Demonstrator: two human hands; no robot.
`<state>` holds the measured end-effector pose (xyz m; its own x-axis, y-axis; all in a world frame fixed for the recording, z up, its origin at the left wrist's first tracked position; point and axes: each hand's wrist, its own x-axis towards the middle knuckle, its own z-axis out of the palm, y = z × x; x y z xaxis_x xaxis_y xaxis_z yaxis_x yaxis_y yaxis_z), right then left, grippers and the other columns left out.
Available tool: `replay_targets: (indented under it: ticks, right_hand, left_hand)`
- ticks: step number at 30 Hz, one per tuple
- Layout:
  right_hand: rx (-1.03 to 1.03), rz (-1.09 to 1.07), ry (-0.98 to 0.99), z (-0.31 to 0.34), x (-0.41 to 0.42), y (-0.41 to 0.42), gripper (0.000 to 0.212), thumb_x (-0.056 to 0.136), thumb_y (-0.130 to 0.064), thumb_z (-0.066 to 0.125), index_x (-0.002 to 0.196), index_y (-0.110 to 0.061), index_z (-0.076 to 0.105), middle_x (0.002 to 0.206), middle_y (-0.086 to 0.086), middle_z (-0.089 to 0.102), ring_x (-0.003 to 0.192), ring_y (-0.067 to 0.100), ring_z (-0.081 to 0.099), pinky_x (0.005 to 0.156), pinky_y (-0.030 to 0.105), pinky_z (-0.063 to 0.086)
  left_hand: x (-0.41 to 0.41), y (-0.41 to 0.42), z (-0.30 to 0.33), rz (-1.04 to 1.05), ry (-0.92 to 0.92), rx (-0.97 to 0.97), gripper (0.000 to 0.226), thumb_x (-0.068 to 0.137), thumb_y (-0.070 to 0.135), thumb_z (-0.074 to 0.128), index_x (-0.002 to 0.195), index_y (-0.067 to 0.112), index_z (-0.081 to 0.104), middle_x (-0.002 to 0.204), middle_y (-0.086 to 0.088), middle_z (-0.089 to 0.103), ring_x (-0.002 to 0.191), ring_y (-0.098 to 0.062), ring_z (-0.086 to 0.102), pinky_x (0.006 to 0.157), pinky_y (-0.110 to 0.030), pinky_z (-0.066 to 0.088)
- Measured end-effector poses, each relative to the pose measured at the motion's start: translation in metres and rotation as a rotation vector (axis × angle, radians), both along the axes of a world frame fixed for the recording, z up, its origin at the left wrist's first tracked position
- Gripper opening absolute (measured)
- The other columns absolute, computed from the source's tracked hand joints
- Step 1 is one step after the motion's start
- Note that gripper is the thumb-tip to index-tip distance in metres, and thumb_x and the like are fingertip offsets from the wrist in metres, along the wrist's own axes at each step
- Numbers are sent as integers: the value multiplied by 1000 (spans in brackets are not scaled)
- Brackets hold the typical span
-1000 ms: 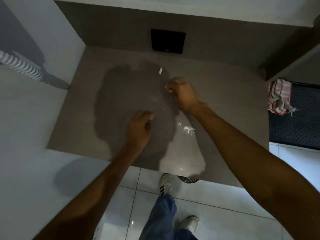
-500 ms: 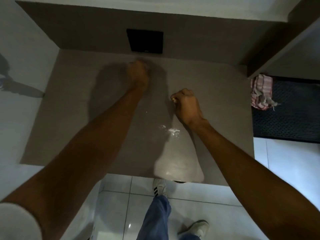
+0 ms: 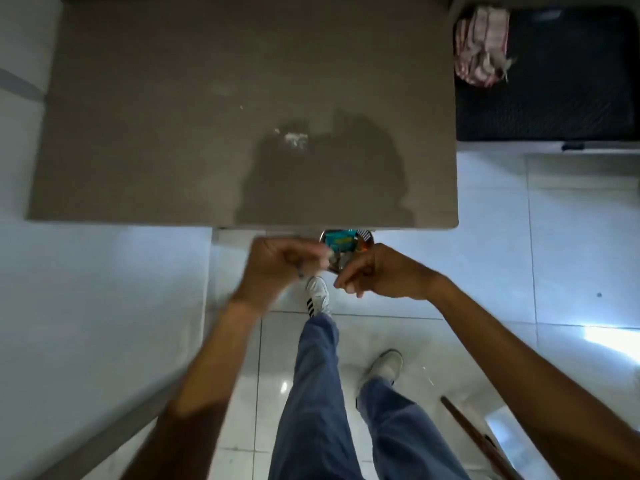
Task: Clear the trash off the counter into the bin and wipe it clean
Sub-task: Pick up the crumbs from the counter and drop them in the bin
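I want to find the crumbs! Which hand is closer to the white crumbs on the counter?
Left. The left hand is just below the white crumbs, past the counter edge. The right hand is lower and further right, over the bin.

The flat grey-brown bench (image 3: 145, 133) lies open across almost its whole top; only a small patch of white crumbs (image 3: 294, 140) sits near its middle. Under its near edge, the round metal bin (image 3: 346, 249) holding a teal wrapper is partly roofed by the bench, and both curled hands crowd its mouth.
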<state>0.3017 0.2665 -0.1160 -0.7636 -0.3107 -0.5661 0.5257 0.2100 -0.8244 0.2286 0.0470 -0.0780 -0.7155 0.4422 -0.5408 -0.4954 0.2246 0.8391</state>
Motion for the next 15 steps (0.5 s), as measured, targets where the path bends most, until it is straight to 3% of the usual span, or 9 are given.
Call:
replay_targets:
  ticks: [2, 4, 7, 11, 15]
  right_hand:
    - [111, -171, -126, -44, 25, -3, 28, 84, 7, 72, 93, -18, 81, 76, -7, 77, 75, 13, 70, 70, 27, 61]
    - [285, -423, -277, -96, 31, -7, 18, 79, -1, 76, 90, -14, 82, 81, 4, 78, 76, 18, 72, 73, 32, 63]
    - [487, -693, -412, -188, 13, -14, 10, 75, -21, 75, 77, -12, 79, 81, 8, 79, 81, 18, 75, 77, 34, 65]
    - [554, -789, -343, -299, -25, -19, 18, 80, -24, 77, 94, -13, 79, 91, 4, 76, 94, 21, 72, 79, 29, 60]
    - [577, -734, -327, -340, -34, -17, 20, 90, -20, 65, 101, -4, 73, 103, 14, 74, 100, 31, 70, 90, 47, 62]
  left_hand:
    - [58, 12, -46, 97, -50, -203, 29, 76, -2, 86, 75, 28, 86, 87, -8, 84, 80, -16, 78, 84, -42, 67]
    - [84, 36, -98, 200, -122, -386, 26, 80, -3, 82, 72, 21, 82, 89, -19, 82, 81, -22, 73, 97, -51, 62]
    - [70, 73, -194, 381, -270, -527, 10, 78, 1, 81, 88, 2, 83, 96, -19, 82, 86, -22, 74, 98, -49, 62]
    - [26, 103, -317, 546, -385, -444, 36, 81, 2, 82, 116, -1, 78, 113, -21, 79, 99, -29, 78, 96, -43, 64]
    - [3, 111, -364, 441, -400, -409, 38, 87, -1, 75, 124, -8, 71, 128, -30, 71, 95, -22, 66, 87, -42, 63]
